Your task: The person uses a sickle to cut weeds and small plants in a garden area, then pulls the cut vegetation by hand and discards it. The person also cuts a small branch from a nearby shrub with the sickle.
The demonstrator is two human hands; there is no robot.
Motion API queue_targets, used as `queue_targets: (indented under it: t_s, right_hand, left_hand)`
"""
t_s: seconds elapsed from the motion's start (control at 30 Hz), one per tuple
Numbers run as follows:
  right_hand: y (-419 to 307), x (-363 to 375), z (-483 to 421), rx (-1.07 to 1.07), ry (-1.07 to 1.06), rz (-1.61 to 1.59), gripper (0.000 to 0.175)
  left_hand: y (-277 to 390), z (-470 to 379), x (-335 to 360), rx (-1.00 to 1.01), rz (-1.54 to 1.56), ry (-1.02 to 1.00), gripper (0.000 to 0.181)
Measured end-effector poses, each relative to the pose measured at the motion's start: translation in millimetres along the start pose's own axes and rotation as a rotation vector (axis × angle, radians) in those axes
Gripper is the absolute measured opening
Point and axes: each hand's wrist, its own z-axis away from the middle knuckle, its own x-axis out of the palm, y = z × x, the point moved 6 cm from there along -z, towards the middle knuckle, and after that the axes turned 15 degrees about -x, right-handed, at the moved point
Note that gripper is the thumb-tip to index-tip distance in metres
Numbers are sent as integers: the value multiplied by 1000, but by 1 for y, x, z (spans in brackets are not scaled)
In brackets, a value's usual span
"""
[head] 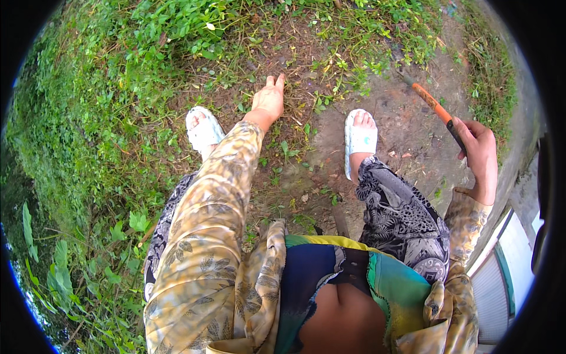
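Note:
My left hand (pixel 269 98) reaches down to the bare soil between my feet, back of the hand up. Two of its fingers are stretched out and slightly apart; the palm side is hidden, and nothing shows in it. Short weeds (pixel 323 104) and loose dry bits lie around the fingertips. Off to the right, my right hand (pixel 479 148) is closed around the black grip of a hand tool with an orange and black handle (pixel 431 102). The tool slants away from me, its dark metal end (pixel 406 79) low over the soil; the blade's shape is hard to make out.
White slide sandals (pixel 204 129) (pixel 361 132) are on my feet, set wide apart. Dense green plants (pixel 110 101) cover the ground at left and ahead. A strip of grass (pixel 491 84) borders a grey paved edge (pixel 524 115) at right. Broad-leaved plants (pixel 62 274) grow at lower left.

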Motion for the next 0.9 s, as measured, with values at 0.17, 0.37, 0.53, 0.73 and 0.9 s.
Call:
queue_targets:
  t_s: [0.17,0.37,0.53,0.73,0.9]
  right_hand:
    - [-5,-3,4,31,15,-12,46]
    - [-4,1,0,18,9,-16,46]
    - [-6,3,1,14,3,-23,46]
    - [-8,2,0,31,4,-18,47]
    - [-3,1,-3,18,4,-24,47]
  left_hand:
    - [13,-19,5,53,-53,-23,36]
    - [-10,-14,25,167,307,152,29]
    - [-22,-30,55,-106,862,129,23]
    - [-1,-9,35,-422,1385,-38,19]
    - [-13,30,-63,-363,1838,22,19]
